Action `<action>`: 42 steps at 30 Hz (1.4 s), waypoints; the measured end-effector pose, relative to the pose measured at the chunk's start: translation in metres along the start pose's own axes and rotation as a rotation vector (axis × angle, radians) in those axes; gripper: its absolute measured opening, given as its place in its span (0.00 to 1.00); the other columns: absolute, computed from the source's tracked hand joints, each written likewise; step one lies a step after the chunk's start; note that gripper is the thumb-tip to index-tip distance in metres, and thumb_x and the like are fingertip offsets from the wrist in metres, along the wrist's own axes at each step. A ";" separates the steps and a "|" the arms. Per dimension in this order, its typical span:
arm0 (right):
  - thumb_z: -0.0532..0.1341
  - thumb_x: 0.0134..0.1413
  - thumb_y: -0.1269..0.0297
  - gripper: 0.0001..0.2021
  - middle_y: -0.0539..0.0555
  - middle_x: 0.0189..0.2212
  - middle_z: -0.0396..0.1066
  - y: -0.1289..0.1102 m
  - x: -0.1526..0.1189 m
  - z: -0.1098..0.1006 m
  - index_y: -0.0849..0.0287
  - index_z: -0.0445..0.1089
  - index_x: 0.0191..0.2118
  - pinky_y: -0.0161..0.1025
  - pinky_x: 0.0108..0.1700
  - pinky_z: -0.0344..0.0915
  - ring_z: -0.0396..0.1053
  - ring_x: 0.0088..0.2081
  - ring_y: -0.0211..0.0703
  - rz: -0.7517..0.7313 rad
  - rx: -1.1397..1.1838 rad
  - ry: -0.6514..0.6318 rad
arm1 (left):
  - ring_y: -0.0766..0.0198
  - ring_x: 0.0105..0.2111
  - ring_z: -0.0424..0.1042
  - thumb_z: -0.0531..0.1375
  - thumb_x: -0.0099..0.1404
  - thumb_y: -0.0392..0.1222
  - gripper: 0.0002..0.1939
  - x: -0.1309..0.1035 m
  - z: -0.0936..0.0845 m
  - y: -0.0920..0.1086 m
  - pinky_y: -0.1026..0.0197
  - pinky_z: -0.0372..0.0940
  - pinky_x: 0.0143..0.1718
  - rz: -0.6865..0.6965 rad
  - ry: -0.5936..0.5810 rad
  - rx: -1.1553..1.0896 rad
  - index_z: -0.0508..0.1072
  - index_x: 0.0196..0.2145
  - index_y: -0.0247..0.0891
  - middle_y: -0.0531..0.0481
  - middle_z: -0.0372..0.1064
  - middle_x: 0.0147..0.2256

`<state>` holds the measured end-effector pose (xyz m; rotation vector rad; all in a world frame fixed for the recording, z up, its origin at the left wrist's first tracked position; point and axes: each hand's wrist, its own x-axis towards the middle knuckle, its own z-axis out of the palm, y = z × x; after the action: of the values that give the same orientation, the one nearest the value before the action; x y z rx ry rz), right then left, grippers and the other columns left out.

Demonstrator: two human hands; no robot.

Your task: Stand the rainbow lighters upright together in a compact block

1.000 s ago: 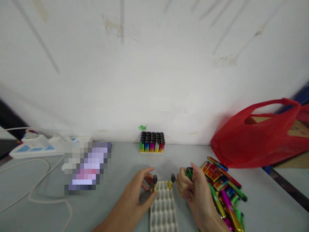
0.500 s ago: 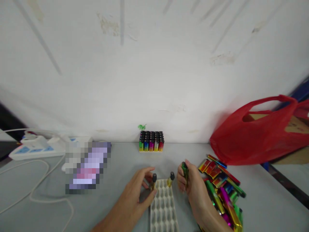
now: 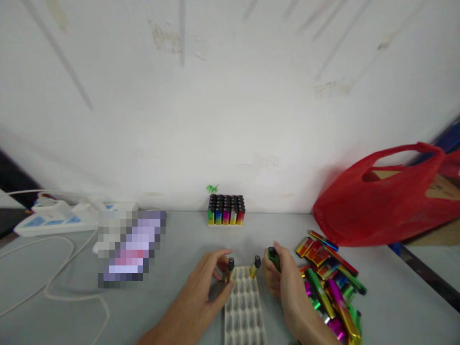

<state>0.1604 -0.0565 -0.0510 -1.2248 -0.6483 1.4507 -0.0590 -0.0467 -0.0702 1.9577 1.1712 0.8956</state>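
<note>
A pale tray point(image 3: 244, 304) with rows of hollows lies in front of me. At its back left corner stands a gold lighter with a black top point(image 3: 230, 269), with the thumb and fingers of my left hand point(image 3: 203, 290) around it. Another gold lighter point(image 3: 255, 267) leans slightly at the back right corner. To the right of the tray, my right hand point(image 3: 285, 282) is closed around a green lighter point(image 3: 274, 258), its dark top showing above the fingers. A loose pile of shiny coloured lighters point(image 3: 325, 297) lies beyond that hand.
A block of upright lighters point(image 3: 226, 211) stands near the wall. At the right is a red plastic bag point(image 3: 362, 206) with cardboard inside. On the left are a white power strip point(image 3: 57, 223), cables and a blurred-out phone point(image 3: 134, 249).
My right hand has tilted the green lighter and moved slightly left and down. My left hand stays almost still at the tray's corner.
</note>
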 end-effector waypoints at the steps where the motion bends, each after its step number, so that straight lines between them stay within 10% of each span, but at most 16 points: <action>1: 0.67 0.51 0.30 0.32 0.40 0.17 0.42 -0.001 -0.002 0.001 0.51 0.54 0.21 0.35 0.22 0.36 0.37 0.20 0.33 0.017 -0.017 0.025 | 0.54 0.47 0.80 0.63 0.71 0.36 0.26 0.000 0.000 0.000 0.48 0.75 0.56 0.000 -0.001 -0.001 0.71 0.64 0.49 0.47 0.79 0.51; 9: 0.65 0.53 0.29 0.32 0.39 0.19 0.40 0.000 -0.002 0.005 0.51 0.54 0.23 0.34 0.22 0.35 0.34 0.21 0.33 -0.039 0.027 0.027 | 0.53 0.47 0.80 0.62 0.72 0.36 0.25 0.001 0.000 0.001 0.49 0.75 0.55 0.000 -0.007 -0.006 0.71 0.65 0.49 0.47 0.80 0.51; 15: 0.56 0.74 0.31 0.29 0.48 0.28 0.62 -0.011 -0.009 0.006 0.52 0.68 0.34 0.41 0.36 0.60 0.60 0.31 0.45 -0.500 -0.282 0.104 | 0.53 0.47 0.80 0.63 0.71 0.35 0.26 0.002 0.000 0.001 0.50 0.75 0.55 -0.003 0.006 -0.019 0.72 0.64 0.50 0.49 0.80 0.51; 20: 0.56 0.80 0.43 0.19 0.54 0.42 0.70 -0.017 -0.019 0.004 0.51 0.74 0.45 0.46 0.50 0.61 0.67 0.46 0.53 -0.700 -0.534 0.208 | 0.53 0.47 0.80 0.64 0.70 0.34 0.23 0.002 -0.001 0.002 0.52 0.75 0.53 0.020 -0.015 -0.026 0.75 0.60 0.48 0.48 0.80 0.50; 42: 0.54 0.84 0.58 0.14 0.53 0.51 0.72 -0.007 -0.022 0.006 0.40 0.77 0.58 0.52 0.61 0.56 0.66 0.57 0.55 -0.767 -0.832 -0.177 | 0.51 0.50 0.77 0.63 0.75 0.36 0.18 0.001 -0.001 0.003 0.51 0.71 0.56 0.005 -0.054 -0.046 0.74 0.60 0.50 0.48 0.78 0.52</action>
<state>0.1552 -0.0734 -0.0351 -1.2237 -1.7349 0.6262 -0.0580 -0.0466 -0.0667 1.9370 1.1062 0.8599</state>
